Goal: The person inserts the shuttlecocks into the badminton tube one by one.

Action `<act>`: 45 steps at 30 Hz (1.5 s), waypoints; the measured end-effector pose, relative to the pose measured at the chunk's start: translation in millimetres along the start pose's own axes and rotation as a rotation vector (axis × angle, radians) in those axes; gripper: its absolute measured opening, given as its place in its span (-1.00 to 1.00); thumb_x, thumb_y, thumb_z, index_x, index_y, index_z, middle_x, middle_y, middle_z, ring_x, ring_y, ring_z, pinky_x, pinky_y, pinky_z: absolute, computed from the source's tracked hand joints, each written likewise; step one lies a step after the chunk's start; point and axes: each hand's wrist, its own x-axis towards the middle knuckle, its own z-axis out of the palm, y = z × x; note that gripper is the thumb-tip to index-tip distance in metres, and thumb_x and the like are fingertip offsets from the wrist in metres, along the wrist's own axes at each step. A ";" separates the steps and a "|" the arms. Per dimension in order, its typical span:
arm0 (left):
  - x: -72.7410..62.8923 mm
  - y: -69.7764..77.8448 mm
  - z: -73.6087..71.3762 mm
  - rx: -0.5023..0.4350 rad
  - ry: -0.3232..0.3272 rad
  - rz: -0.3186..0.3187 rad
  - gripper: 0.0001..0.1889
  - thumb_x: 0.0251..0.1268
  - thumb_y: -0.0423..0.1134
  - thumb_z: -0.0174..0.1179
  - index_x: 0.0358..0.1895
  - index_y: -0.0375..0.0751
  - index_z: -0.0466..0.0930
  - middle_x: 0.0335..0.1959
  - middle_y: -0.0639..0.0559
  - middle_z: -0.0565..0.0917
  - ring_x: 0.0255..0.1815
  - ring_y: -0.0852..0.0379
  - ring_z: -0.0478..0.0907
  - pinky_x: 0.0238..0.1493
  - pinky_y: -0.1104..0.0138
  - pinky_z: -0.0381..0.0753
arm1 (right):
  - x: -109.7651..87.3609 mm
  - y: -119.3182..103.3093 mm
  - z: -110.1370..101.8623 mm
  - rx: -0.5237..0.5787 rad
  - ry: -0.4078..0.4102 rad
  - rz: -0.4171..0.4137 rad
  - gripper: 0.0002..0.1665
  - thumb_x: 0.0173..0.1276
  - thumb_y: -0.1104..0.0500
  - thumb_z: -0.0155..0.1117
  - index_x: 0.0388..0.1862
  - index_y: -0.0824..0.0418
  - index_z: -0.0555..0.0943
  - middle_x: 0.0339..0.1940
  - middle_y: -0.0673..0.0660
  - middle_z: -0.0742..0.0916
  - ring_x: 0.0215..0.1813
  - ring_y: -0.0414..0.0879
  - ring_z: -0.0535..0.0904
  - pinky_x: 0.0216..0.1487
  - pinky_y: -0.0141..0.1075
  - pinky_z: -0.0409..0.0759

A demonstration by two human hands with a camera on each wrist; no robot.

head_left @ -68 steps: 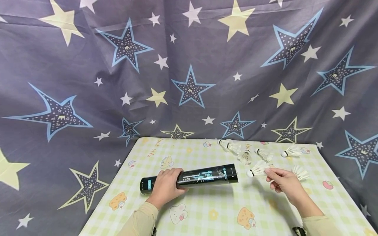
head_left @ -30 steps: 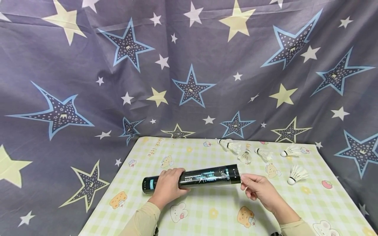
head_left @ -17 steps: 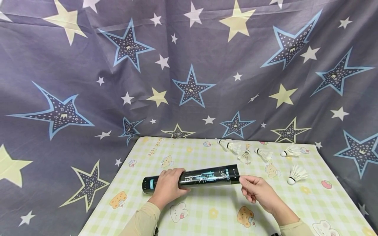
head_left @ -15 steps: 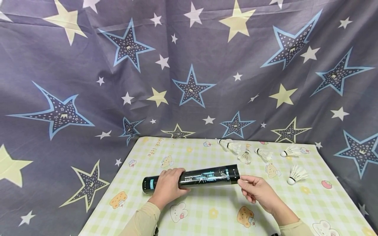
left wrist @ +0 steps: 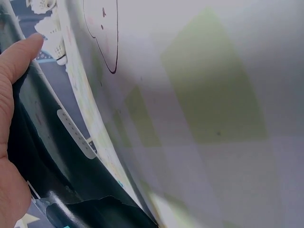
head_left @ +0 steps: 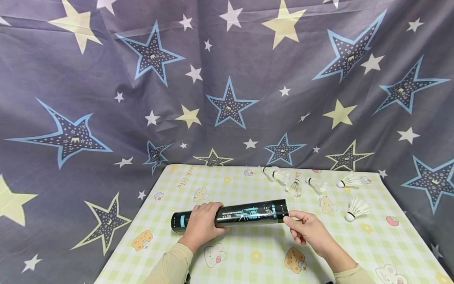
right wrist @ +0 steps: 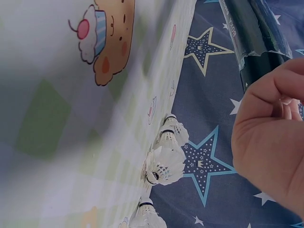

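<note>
My left hand (head_left: 200,225) grips a shiny black shuttlecock tube (head_left: 244,213) near its left end, holding it at a slant with the right end raised. In the left wrist view the thumb side of the hand (left wrist: 12,194) lies along the dark tube (left wrist: 57,156). At the tube's right mouth is my right hand (head_left: 310,230). Its thumb overlaps the rim, the index finger is right at the opening, and the other fingers are curled. The inside of the tube is hidden. I cannot tell whether the right hand pinches a shuttlecock there.
Several white feather shuttlecocks lie toward the back right, one cluster (head_left: 294,188) near the back edge. Another shuttlecock (head_left: 357,209) lies closer, right of my right hand. The green-checked tablecloth (head_left: 255,240) covers the table, and a star-printed curtain (head_left: 241,63) hangs behind it.
My right hand has brought a white shuttlecock left to the tube's mouth, where it has gone out of sight. The thumb has since slid slightly left over the rim. The left hand keeps its grip.
</note>
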 end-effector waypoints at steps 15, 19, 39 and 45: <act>1.5 4.9 -0.8 -0.011 -0.010 0.010 -0.19 -0.17 0.30 0.67 0.20 0.10 0.60 0.04 0.14 0.80 -0.03 0.09 0.71 0.11 0.09 0.62 | -0.5 1.4 0.8 -0.006 -0.156 -0.016 -0.74 0.74 -0.01 0.09 -0.06 0.09 0.64 -0.66 -0.13 0.64 -0.65 -0.31 0.55 -0.56 -0.44 0.44; 1.7 6.4 -0.8 -0.010 -0.007 0.017 -0.18 -0.17 0.30 0.68 0.21 0.09 0.60 0.04 0.15 0.80 -0.04 0.10 0.71 0.10 0.10 0.62 | 0.5 3.8 2.5 -0.001 -0.168 0.011 -0.71 0.74 -0.03 0.09 -0.18 0.09 0.60 -0.67 -0.13 0.64 -0.67 -0.30 0.55 -0.57 -0.43 0.46; 1.1 4.9 2.9 0.010 -0.003 0.016 -0.18 -0.18 0.34 0.66 0.21 0.13 0.59 0.03 0.18 0.79 -0.04 0.13 0.70 0.10 0.13 0.60 | -3.2 3.7 -3.8 -0.016 -0.149 0.023 -0.67 0.74 -0.03 0.08 -0.01 0.20 0.62 -0.61 -0.12 0.65 -0.65 -0.29 0.55 -0.57 -0.42 0.45; 0.6 3.3 1.2 0.006 -0.008 -0.008 -0.16 -0.21 0.34 0.67 0.22 0.11 0.60 0.04 0.16 0.80 -0.02 0.10 0.71 0.13 0.11 0.60 | -13.2 3.0 -21.2 -0.060 -0.065 0.040 -0.43 0.72 -0.04 0.12 0.39 0.38 0.54 -0.59 -0.10 0.66 -0.64 -0.27 0.55 -0.57 -0.43 0.41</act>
